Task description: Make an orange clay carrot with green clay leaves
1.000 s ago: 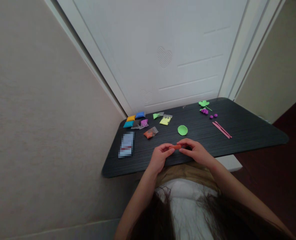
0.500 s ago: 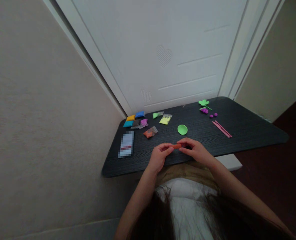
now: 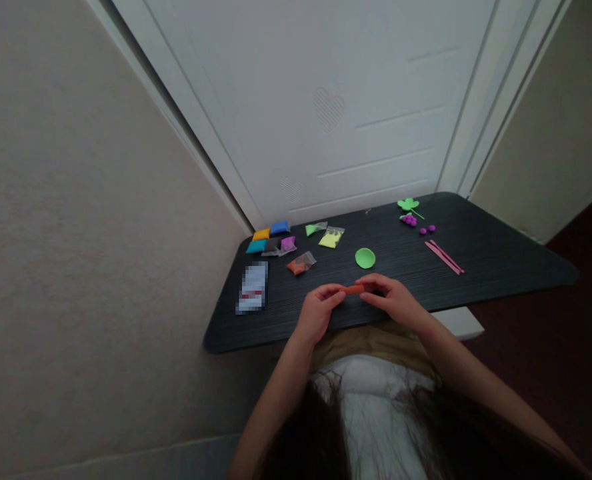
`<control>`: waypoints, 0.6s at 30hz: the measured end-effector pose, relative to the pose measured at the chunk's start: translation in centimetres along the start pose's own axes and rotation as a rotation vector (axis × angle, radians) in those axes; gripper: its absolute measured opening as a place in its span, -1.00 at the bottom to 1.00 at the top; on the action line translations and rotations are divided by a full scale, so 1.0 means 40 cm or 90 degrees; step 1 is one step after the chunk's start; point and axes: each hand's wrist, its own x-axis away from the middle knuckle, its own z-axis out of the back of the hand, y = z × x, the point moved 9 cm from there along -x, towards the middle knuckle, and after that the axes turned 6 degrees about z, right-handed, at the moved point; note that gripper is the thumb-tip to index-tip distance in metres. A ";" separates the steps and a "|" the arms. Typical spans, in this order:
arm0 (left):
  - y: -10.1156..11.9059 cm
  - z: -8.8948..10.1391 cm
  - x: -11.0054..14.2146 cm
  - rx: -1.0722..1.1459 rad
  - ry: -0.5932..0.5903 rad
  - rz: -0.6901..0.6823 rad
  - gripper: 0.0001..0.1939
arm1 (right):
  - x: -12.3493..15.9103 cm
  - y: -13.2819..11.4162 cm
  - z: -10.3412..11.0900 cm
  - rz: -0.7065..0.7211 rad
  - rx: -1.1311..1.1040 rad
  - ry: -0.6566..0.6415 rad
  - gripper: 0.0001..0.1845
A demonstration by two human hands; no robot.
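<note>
A short orange clay roll is pinched at both ends over the near edge of the dark table. My left hand grips its left end with closed fingers. My right hand holds the right end the same way. Just beyond the hands lies a flat green clay disc. An opened packet of orange clay lies to the left of the disc.
Several coloured clay packets and a yellow one lie at the back left, with a white card nearer. A green clay leaf with purple balls and pink modelling tools lie at the right. A white door stands behind.
Both hands with the orange roll have shifted very slightly away from me; the roll looks a little longer. Nothing else on the table moved.
</note>
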 end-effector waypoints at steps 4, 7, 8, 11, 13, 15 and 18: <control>0.004 -0.002 0.003 -0.001 0.004 -0.001 -0.78 | 0.000 0.003 0.002 -0.004 -0.002 0.004 -0.68; 0.004 0.000 0.004 -0.005 0.012 0.003 -0.77 | 0.000 0.003 0.002 -0.004 0.000 0.004 -0.68; 0.003 0.000 0.003 -0.003 0.013 0.007 -0.76 | 0.000 0.003 0.002 -0.004 -0.002 0.005 -0.68; 0.000 0.000 0.002 0.006 0.009 0.014 -0.75 | 0.000 0.008 0.005 -0.008 -0.012 0.015 -0.68; -0.002 0.001 0.001 0.004 0.007 0.014 -0.76 | 0.000 0.011 0.005 -0.014 -0.016 0.018 -0.68; -0.003 0.004 0.000 -0.004 0.011 0.010 -0.78 | 0.000 0.013 0.005 -0.017 -0.016 0.015 -0.68; -0.001 0.008 0.000 -0.013 0.019 0.001 -0.79 | 0.000 0.012 0.005 -0.015 -0.015 0.014 -0.68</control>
